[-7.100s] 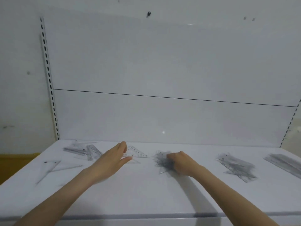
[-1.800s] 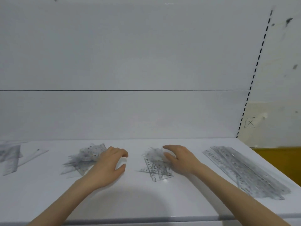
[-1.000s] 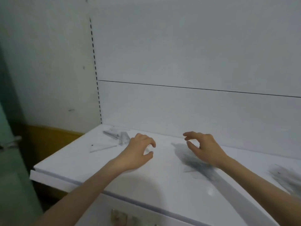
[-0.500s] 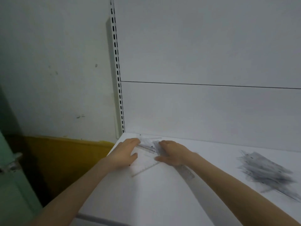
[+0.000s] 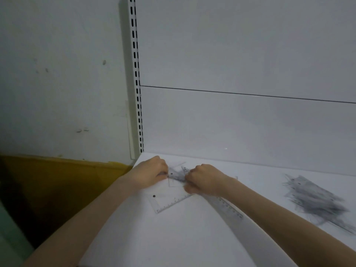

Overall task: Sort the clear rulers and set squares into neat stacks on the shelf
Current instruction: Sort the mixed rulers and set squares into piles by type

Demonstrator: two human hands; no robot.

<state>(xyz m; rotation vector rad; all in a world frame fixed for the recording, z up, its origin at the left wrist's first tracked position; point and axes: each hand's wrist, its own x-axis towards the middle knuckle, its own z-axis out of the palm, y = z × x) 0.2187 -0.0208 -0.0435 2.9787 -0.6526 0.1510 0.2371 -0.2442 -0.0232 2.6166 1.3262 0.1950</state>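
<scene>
The left hand (image 5: 152, 175) and right hand (image 5: 204, 180), both curled, seemingly pinched a blurred cluster of clear rulers (image 5: 178, 174) between them; a set square (image 5: 167, 202) lay just beneath.

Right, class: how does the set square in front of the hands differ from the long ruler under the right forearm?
The set square is broad and cornered; the long ruler is a narrow strip. The set square's scale edge rises rightward; the long ruler slopes down rightward. The set square lies mostly uncovered; the right forearm hides part of the long ruler. Both are clear, scaled, flat on the shelf.
</scene>
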